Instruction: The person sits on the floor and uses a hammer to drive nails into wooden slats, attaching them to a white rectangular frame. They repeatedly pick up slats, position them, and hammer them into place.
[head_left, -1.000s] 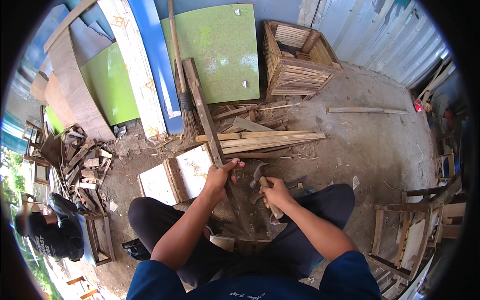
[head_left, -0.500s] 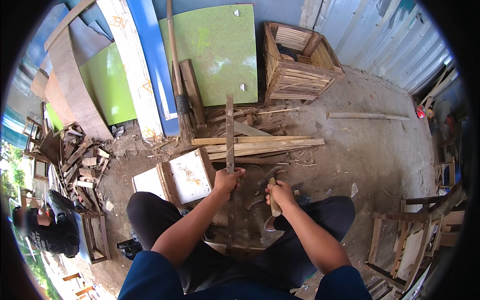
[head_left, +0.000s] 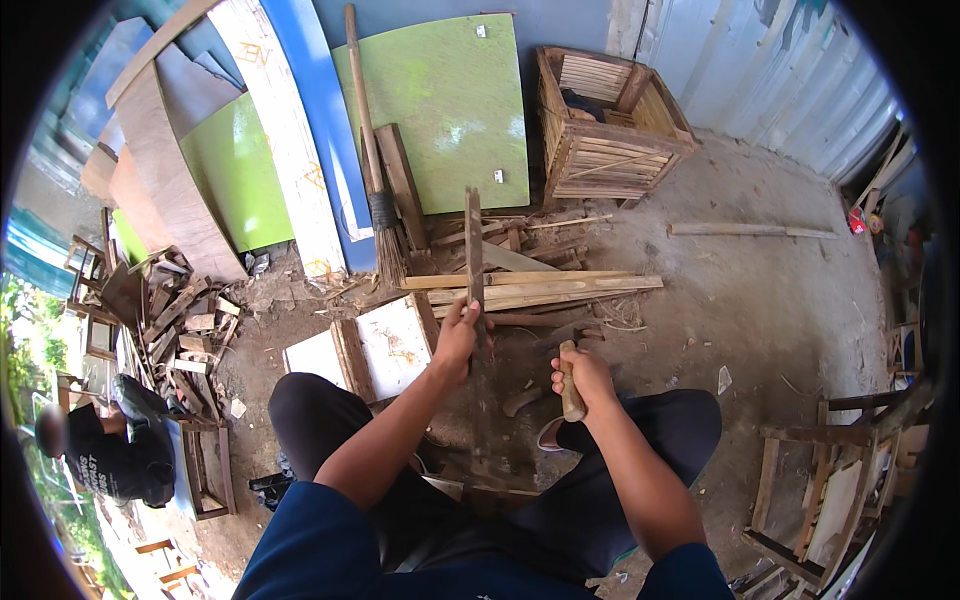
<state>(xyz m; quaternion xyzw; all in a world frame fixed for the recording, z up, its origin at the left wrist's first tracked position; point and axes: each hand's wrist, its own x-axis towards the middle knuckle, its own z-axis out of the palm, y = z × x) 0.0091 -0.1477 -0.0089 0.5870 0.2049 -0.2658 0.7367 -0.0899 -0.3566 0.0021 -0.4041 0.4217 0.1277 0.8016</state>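
My left hand (head_left: pixel 457 343) is closed round a long, narrow, dark wooden strip (head_left: pixel 474 235), which points away from me and runs back between my knees. To its right, my right hand (head_left: pixel 587 378) grips the pale wooden handle of a tool (head_left: pixel 571 396). The tool's dark head lies beyond the fingers against the dark ground, and its shape is hard to make out. The tool and the strip are apart. Below the strip, between my legs, the lower pieces of wood are in shadow.
Loose wooden slats (head_left: pixel 545 290) lie just ahead, beside a white-faced wooden box (head_left: pixel 395 345). A broom (head_left: pixel 385 220) leans on boards behind. A slatted crate (head_left: pixel 610 150) stands at the far right. Scrap wood (head_left: pixel 185 320) is piled left, near another person (head_left: pixel 110 450). Wooden frames (head_left: pixel 820 490) stand right.
My left hand has moved farther up the wooden strip. My right hand has shifted slightly right, with the tool still in it. The whole view has slid a little.
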